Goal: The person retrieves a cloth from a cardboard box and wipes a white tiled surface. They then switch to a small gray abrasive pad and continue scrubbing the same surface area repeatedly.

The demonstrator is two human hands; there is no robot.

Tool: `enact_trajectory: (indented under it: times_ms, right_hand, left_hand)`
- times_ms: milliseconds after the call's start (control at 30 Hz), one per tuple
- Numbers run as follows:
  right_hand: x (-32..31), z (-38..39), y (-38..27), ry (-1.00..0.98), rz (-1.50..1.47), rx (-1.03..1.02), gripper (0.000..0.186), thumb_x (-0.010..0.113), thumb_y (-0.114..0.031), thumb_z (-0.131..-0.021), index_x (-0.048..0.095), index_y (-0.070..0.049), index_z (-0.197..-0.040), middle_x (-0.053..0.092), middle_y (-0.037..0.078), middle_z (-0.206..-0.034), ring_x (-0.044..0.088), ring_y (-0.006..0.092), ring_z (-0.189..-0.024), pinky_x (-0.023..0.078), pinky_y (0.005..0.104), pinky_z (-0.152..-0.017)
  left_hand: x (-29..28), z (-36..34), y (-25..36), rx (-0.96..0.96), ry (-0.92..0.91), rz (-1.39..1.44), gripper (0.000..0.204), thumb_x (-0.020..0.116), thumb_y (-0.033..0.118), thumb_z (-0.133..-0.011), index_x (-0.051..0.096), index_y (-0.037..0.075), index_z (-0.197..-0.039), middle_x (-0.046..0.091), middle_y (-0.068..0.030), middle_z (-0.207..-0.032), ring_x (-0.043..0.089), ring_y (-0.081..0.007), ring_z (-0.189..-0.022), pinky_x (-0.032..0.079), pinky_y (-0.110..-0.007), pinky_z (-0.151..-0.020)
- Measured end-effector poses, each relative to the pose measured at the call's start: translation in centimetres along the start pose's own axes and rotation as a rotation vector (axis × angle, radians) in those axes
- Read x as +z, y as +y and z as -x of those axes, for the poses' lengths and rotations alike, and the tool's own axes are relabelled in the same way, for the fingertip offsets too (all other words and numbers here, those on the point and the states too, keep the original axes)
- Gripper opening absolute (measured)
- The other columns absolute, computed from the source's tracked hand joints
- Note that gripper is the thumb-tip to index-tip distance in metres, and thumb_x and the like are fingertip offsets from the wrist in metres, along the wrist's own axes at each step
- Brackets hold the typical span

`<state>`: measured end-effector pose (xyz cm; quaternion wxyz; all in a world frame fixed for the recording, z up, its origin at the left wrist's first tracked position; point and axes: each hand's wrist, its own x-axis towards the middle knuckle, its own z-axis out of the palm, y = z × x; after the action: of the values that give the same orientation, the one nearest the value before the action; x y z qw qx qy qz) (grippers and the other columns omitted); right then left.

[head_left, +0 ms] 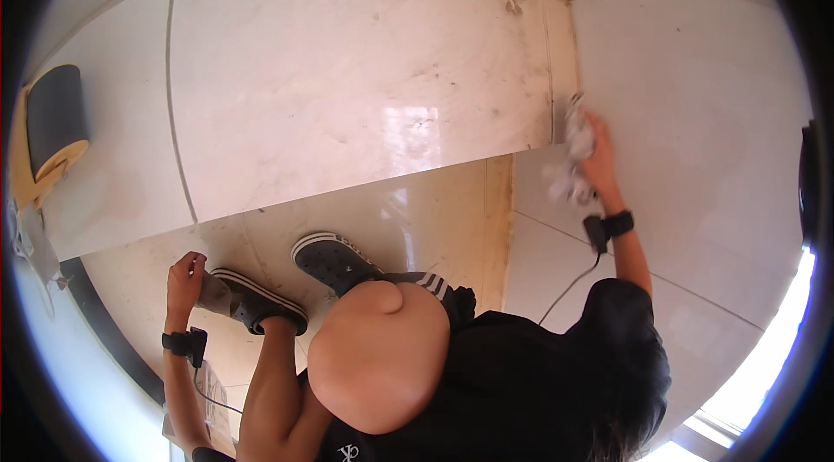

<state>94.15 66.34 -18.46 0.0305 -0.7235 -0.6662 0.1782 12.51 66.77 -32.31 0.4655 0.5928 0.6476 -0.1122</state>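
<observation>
My right hand (598, 158) is wrapped round a crumpled, pale grey-white rag (579, 133). It holds the rag against the right wall, where the end of the tiled ledge (347, 71) meets it; the rag's lower part is blurred. Low on the left, beside my dark clog (254, 299), my left hand (184, 278) is closed with curled fingers. A greyish, see-through-looking shape (215, 295) lies between that hand and the clog, and I cannot tell what it is or whether the fingers grip it. Dark smudges and specks mark the ledge, mostly toward its right and far edges.
A dark grey and yellow rounded object (59, 123) stands at the ledge's left end. White tiles cover the right wall (695, 132). Black straps with small cabled boxes sit on both wrists. My other clog (334, 262) rests on the floor below the ledge's front edge.
</observation>
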Motion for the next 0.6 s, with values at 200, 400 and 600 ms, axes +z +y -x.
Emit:
enact_trajectory:
  times_ms: [200,400,600]
  right_hand:
    - [-4.1,-18.3,7.0,0.229,-0.583,0.115,0.070,0.068,-0.014,-0.076,0.047,0.002,-0.140,0.058,0.016,-0.130,0.059,0.0251,-0.111,0.049,0.0342,-0.092]
    - [-2.7,-30.2,1.3,0.121,-0.656,0.280,0.059,0.066,-0.013,-0.078,0.055,0.000,-0.134,0.066,0.015,-0.119,0.063,0.0252,-0.106,0.051,0.0340,-0.088]
    - [-0.8,-27.9,-3.8,0.186,-0.120,0.011,0.066,0.064,-0.005,-0.071,0.055,-0.007,-0.136,0.063,0.018,-0.128,0.062,0.0334,-0.112,0.048,0.0369,-0.097]
  left_hand:
    - [0.5,2.1,-1.1,0.121,0.189,0.144,0.020,0.058,0.017,-0.096,0.068,-0.001,-0.096,0.068,-0.0174,-0.073,0.068,-0.0286,-0.065,0.050,-0.036,-0.061]
    - [-0.3,2.2,-3.5,0.081,0.193,0.185,0.020,0.058,0.017,-0.096,0.068,0.000,-0.096,0.068,-0.0172,-0.073,0.069,-0.0283,-0.066,0.051,-0.036,-0.062]
    - [0.9,-0.3,-3.4,0.101,0.120,0.169,0.020,0.058,0.017,-0.095,0.069,0.000,-0.097,0.069,-0.0183,-0.077,0.071,-0.0290,-0.071,0.052,-0.036,-0.064]
